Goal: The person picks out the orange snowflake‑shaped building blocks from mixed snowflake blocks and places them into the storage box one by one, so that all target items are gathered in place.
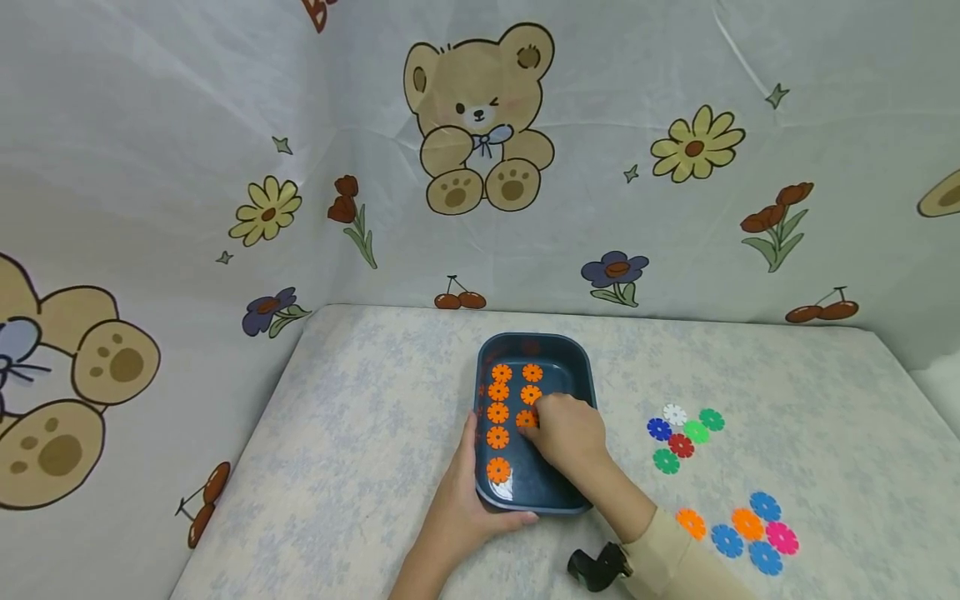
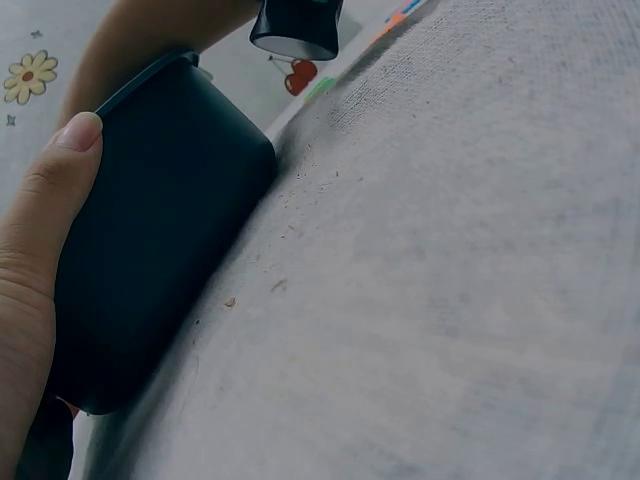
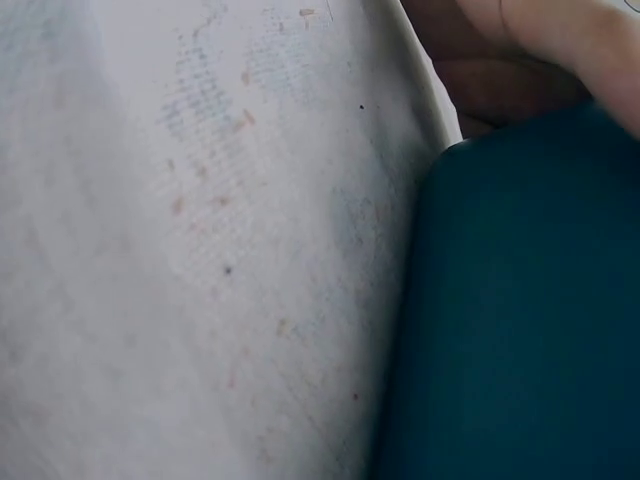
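A dark blue rectangular tray (image 1: 536, 492) stands on the table with orange notched plastic discs (image 1: 498, 412) in two columns inside it. At its near left corner my left hand (image 1: 465, 512) holds the tray, fingers along the left side and thumb across the front. The left thumb (image 2: 60, 190) lies against the tray's outer wall (image 2: 165, 240) in the left wrist view. My right hand (image 1: 570, 429) reaches inside over the right side, thumb and finger pinching an orange disc (image 1: 526, 419) in the right column; the fingertips are partly hidden. The right wrist view shows mainly the tray wall (image 3: 520, 320).
Right of the tray lie loose discs in green, white, blue and red (image 1: 681, 445). Nearer the front right is another group with blue, orange and pink discs (image 1: 747, 524). A black wrist device (image 1: 597, 568) sits by the right sleeve. A printed cloth (image 1: 480, 250) hangs behind the table.
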`<state>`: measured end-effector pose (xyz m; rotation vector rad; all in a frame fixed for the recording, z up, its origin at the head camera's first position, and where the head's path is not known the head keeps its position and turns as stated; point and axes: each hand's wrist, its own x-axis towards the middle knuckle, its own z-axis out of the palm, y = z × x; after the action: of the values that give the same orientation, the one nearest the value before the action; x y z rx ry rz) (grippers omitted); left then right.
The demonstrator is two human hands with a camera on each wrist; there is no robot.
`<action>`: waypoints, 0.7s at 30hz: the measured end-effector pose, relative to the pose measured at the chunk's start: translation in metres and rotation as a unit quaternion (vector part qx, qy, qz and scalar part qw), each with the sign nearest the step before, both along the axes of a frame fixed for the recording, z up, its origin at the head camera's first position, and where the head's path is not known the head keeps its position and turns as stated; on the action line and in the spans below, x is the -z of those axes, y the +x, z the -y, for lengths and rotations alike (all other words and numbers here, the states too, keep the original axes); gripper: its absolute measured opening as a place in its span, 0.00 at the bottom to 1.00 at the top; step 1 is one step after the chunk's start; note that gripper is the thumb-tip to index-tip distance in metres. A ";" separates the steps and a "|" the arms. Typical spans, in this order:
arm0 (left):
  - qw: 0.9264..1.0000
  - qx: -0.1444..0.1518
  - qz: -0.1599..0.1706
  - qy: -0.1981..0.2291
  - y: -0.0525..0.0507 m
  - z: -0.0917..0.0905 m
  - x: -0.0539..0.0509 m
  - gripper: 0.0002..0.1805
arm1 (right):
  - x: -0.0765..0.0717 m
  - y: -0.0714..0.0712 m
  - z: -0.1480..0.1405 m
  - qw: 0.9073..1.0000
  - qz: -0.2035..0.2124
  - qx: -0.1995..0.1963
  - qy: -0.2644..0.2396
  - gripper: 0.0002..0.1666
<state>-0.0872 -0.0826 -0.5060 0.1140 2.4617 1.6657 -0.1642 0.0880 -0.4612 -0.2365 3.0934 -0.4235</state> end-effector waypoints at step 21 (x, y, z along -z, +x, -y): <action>1.000 -0.001 -0.020 0.008 0.001 0.000 0.001 0.76 | -0.029 0.039 -0.025 0.994 -0.072 0.003 -0.077 0.20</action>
<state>-0.0864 -0.0826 -0.5072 0.1484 2.4781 1.6986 -0.1254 0.1127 -0.4318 -0.2717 3.2040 -0.6770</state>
